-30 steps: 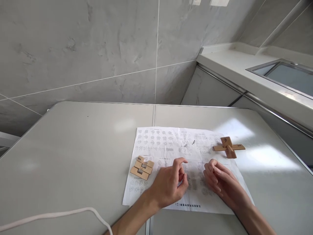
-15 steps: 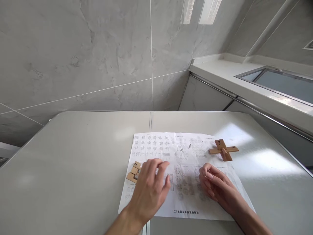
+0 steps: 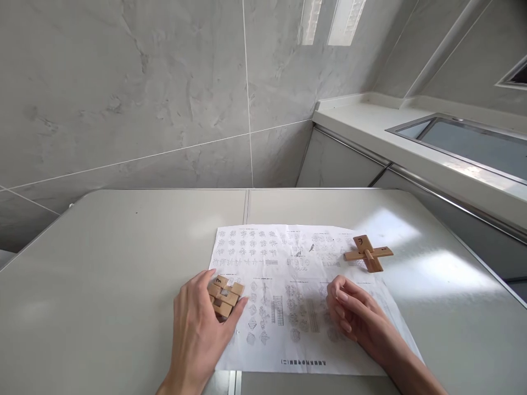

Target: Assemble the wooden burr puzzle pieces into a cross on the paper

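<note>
Nearest, the right hand [image 3: 362, 318] rests over the right half of a printed sheet [image 3: 263, 359], fingers loosely curled in and thumb against them; the grip is narrow and nothing shows in it. The left hand [image 3: 200, 318] curves round a wooden block set [image 3: 224, 296] at the sheet's left edge, fingers along the set's left side and thumb along its right. That bracketing likely serves to steady the pieces together from both sides; the grip is just as wide as the set, but whether it presses tight I cannot tell.

The sheet lies flat with its near edge close to the table's near side, presumably so its small diagrams can be seen between the hands. Farther off, a wooden cross [image 3: 368, 253] with a "3" on one arm sits by the sheet's far right corner, overhanging onto the table [image 3: 164, 230], seemingly parked beside the diagrams, well apart from the block set.

Beyond the table's right edge, a white counter [image 3: 349, 112] holds a metal-framed inset [image 3: 465, 134]; whether it is a basin, and what it contains, cannot be told. A grey wall [image 3: 164, 93] stands behind.
</note>
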Demonstrator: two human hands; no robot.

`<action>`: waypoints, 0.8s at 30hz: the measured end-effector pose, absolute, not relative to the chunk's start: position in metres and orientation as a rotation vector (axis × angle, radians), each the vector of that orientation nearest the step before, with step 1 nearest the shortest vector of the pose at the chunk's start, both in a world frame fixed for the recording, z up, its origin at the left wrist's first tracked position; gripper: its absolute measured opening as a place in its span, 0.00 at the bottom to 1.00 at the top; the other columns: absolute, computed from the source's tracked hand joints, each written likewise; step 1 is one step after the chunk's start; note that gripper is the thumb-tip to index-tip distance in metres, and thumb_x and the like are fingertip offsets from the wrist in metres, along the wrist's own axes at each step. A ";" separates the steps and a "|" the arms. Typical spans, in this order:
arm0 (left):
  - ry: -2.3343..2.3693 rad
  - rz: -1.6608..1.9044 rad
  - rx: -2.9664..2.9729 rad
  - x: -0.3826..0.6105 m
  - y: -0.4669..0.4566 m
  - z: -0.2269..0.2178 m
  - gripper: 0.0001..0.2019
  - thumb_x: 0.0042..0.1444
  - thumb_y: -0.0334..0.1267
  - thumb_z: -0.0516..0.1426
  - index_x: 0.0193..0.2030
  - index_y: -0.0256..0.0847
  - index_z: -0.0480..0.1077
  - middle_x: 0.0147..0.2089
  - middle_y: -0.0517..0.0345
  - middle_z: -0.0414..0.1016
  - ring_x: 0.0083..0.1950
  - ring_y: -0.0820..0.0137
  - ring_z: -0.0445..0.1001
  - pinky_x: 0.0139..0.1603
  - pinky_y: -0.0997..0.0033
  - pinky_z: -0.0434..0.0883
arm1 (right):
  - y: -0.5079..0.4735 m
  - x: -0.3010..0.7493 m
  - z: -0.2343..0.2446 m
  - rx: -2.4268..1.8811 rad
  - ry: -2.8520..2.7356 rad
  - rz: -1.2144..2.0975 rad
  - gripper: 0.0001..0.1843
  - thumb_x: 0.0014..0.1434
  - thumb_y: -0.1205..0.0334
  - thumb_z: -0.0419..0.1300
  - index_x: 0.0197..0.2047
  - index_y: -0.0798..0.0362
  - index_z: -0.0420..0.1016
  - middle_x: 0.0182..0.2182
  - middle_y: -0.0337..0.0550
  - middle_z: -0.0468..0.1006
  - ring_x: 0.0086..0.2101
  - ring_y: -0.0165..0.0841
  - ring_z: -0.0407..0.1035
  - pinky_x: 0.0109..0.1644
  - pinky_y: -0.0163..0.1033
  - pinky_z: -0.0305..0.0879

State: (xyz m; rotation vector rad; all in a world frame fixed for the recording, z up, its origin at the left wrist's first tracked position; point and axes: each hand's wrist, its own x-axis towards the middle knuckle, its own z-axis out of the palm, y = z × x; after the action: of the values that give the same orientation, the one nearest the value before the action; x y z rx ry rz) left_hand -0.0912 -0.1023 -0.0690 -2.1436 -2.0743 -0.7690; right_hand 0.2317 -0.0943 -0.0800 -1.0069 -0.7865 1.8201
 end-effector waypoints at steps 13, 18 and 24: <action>-2.136 -0.812 -2.099 -0.092 -0.101 -0.075 0.37 0.65 0.67 0.59 0.69 0.40 0.62 0.56 0.41 0.77 0.52 0.49 0.80 0.47 0.53 0.80 | -0.094 0.233 -0.079 -1.050 -0.762 1.824 0.22 0.66 0.43 0.71 0.37 0.50 0.69 0.26 0.33 0.64 0.21 0.24 0.55 0.22 0.31 0.51; -2.119 -0.807 -2.122 -0.085 -0.095 -0.075 0.37 0.66 0.64 0.59 0.71 0.39 0.59 0.59 0.39 0.76 0.56 0.46 0.79 0.51 0.48 0.80 | -0.094 0.233 -0.079 -1.047 -0.747 1.821 0.22 0.66 0.43 0.72 0.36 0.50 0.68 0.26 0.33 0.64 0.21 0.24 0.55 0.21 0.30 0.51; -2.092 -0.870 -2.149 -0.083 -0.093 -0.071 0.30 0.69 0.57 0.59 0.69 0.40 0.61 0.56 0.41 0.77 0.53 0.50 0.80 0.52 0.50 0.80 | -0.092 0.232 -0.079 -1.045 -0.751 1.833 0.23 0.66 0.43 0.72 0.35 0.50 0.68 0.26 0.32 0.64 0.21 0.24 0.56 0.22 0.30 0.51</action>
State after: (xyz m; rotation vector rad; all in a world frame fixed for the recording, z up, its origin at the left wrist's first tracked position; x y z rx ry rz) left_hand -0.0831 -0.0935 -0.0708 -2.1490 -2.0915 -0.8700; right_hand 0.2319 -0.0918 -0.0786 -1.0447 -0.7512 1.8331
